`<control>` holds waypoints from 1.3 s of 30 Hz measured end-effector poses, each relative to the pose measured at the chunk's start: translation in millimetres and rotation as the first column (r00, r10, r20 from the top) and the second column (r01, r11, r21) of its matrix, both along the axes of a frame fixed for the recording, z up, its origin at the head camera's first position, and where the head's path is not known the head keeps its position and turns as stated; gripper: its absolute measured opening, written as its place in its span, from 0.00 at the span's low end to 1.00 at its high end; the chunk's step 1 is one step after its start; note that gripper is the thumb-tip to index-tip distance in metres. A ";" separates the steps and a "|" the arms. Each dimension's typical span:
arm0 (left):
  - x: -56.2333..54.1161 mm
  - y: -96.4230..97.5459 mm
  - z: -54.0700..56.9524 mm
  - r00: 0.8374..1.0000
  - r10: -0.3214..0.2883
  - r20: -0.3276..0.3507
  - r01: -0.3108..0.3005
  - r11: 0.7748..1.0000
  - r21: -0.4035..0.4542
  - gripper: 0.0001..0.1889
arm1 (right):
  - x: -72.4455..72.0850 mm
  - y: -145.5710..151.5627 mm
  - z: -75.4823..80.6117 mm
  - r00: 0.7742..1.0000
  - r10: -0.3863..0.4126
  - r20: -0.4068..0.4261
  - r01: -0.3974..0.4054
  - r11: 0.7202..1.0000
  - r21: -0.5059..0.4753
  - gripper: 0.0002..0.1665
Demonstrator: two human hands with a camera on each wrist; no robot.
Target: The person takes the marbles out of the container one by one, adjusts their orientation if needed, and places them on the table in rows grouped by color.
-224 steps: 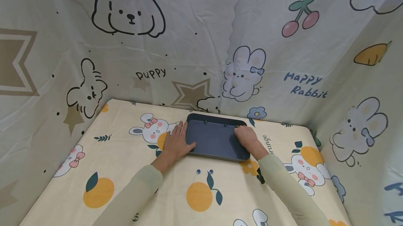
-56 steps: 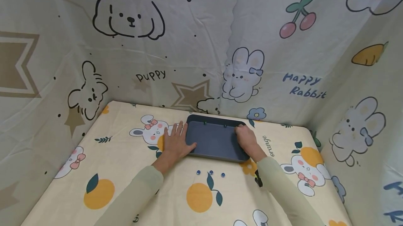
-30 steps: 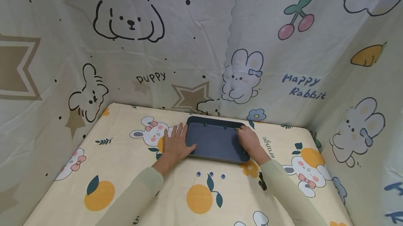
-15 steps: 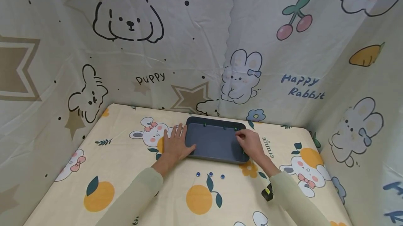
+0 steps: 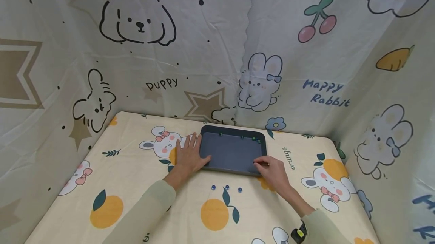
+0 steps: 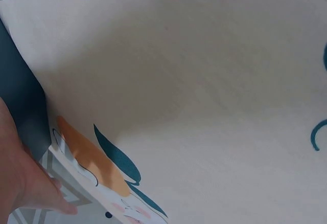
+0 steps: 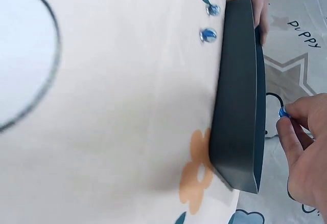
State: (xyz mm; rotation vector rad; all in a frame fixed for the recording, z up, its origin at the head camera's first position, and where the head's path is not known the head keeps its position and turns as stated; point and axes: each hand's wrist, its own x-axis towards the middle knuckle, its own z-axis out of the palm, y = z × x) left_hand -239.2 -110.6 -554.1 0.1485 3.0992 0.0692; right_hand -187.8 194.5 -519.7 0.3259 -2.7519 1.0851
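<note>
My left hand (image 5: 189, 156) rests against the left edge of the dark grey tray (image 5: 231, 153), fingers spread and straight, thumb over the near left corner. In the right wrist view, my right hand (image 7: 309, 142) pinches a blue glass marble (image 7: 283, 112) between thumb and fingertips, above the tray's rim. From the head, that right hand (image 5: 273, 172) is over the tray's near right corner. Several green marbles, one of them a green marble (image 5: 220, 134) at the left, lie along the tray's far side. Three blue marbles, the middle a blue marble (image 5: 227, 187), stand in a row before the tray.
A cream tablecloth (image 5: 153, 202) printed with oranges and rabbits covers the table. Patterned cloth walls (image 5: 210, 59) rise behind the tray and on both sides. A black wrist device (image 5: 299, 233) sits at the right sleeve.
A third blue marble has joined the row since the earliest frame. My right hand has moved from the tray's right side toward its near corner, uncovering green marbles. My left hand stays put.
</note>
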 end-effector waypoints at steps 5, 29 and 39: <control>-0.9 -1.2 0.4 1.000 -0.001 0.003 0.001 1.000 0.009 0.52 | 20.6 -1.1 -7.5 1.000 0.009 0.016 -0.009 1.000 -0.029 0.07; 0.3 -2.5 1.1 1.000 -0.007 -0.003 0.007 1.000 0.018 0.52 | 59.6 -10.0 -39.3 0.963 -0.023 0.267 0.039 0.998 -0.057 0.08; 0.2 -1.8 1.9 1.000 -0.005 0.001 0.005 0.999 0.041 0.52 | 58.7 -10.7 -42.1 0.967 0.001 0.254 0.012 0.999 -0.051 0.07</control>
